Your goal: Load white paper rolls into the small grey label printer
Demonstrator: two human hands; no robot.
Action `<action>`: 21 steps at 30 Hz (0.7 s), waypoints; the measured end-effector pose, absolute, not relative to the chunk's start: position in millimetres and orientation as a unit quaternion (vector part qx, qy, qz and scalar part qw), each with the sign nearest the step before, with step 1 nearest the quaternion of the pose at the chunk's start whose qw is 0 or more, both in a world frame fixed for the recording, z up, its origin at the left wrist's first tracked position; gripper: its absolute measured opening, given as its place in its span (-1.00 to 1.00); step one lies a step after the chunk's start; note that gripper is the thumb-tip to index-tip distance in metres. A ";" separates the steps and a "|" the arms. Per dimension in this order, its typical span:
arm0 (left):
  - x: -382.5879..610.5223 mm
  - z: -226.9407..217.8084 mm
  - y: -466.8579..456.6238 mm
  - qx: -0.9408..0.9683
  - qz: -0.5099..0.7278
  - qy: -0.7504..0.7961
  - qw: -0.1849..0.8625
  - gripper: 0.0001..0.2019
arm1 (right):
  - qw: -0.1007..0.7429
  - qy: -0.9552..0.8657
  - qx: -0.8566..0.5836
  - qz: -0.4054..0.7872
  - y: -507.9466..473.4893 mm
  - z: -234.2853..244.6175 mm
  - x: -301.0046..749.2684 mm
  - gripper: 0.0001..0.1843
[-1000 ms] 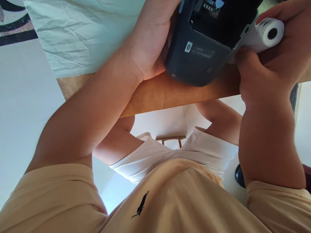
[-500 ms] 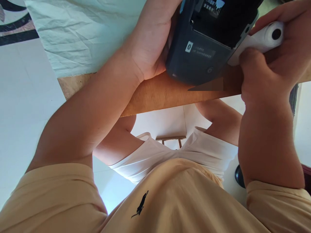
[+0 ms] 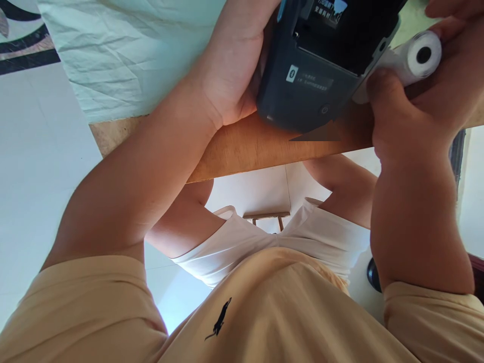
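Observation:
At the top of the view a dark portable receipt printer [image 3: 302, 91] is held tilted above the table edge, a Bluetooth mark and a round button on its face. My left hand [image 3: 242, 65] grips its left side, with the fingers hidden behind it. Close to the printer's right side, my right hand [image 3: 419, 101] is closed on a white paper roll [image 3: 419, 58]. The thumb lies across the paper, and the roll's dark core hole faces me. A loose end of paper shows beside the printer.
A wooden table [image 3: 234, 151] runs across under the hands, partly covered by a pale green cloth [image 3: 132, 55]. Below its edge are my legs in white shorts [image 3: 264, 242] and a small wooden stool [image 3: 266, 216]. A dark round object [image 3: 373, 275] lies at the lower right.
The paper roll has turned slightly, showing more of its end face, and a right-hand finger has lifted away from it. The printer has shifted very slightly left.

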State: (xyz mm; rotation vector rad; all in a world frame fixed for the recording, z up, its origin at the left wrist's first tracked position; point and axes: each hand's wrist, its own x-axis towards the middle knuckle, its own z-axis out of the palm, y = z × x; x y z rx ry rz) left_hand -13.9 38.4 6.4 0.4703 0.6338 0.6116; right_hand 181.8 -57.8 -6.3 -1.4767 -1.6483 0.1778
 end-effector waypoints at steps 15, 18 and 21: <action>-13.2 9.8 39.1 0.366 0.329 0.112 0.863 -0.47 | 0.367 -0.665 -0.650 -0.005 -67.3 -1.9 180.9 -0.67; -13.3 6.1 40.5 0.397 0.337 0.099 0.848 -0.53 | 0.385 -0.670 -0.635 0.014 -65.4 -3.4 183.3 -0.64; -13.6 7.1 40.5 0.410 0.336 0.113 0.840 -0.51 | 0.466 -0.696 -0.543 0.061 -59.7 -9.2 189.1 -0.49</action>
